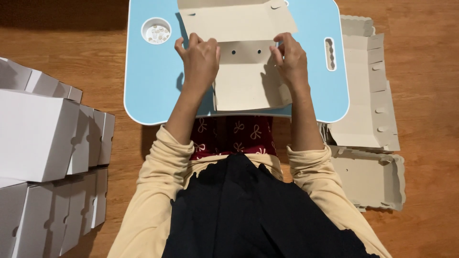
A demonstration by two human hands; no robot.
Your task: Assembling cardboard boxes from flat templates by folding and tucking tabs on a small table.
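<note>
Cardboard dominated the scene: a flat, unfolded box blank (248, 71), pale beige with two small round holes near its middle crease, lay on the light-blue tabletop (153, 91) of a small lap desk, its far flap cut off by the upper edge of the view. The left hand (200, 59) pressed on the blank's left side panel, fingers curled together over the fold; its grip was closed against the card, though whether the thumb pinched beneath could not be made out. The right hand (290, 59) held the right side panel, fingers bent and pinching the raised edge of the card. A round white cup recess (156, 30) holding small pale pieces sat at the tabletop's far left corner, and an oblong slot (329, 53) lay at its right side.

White assembled boxes (38, 134), plain and unlabelled, stood stacked in rows on the wooden floor (425, 86) at the left, partly cut off by the frame edge. Beige flat blanks (368, 100) with scalloped edges lay piled on the floor at the right, one pile (370, 179) nearer the person. Cream sleeves (153, 191) covered both arms to the forearm; dark cloth (248, 210) hid the lap, and the tabletop's near edge concealed the blank's lower border.
</note>
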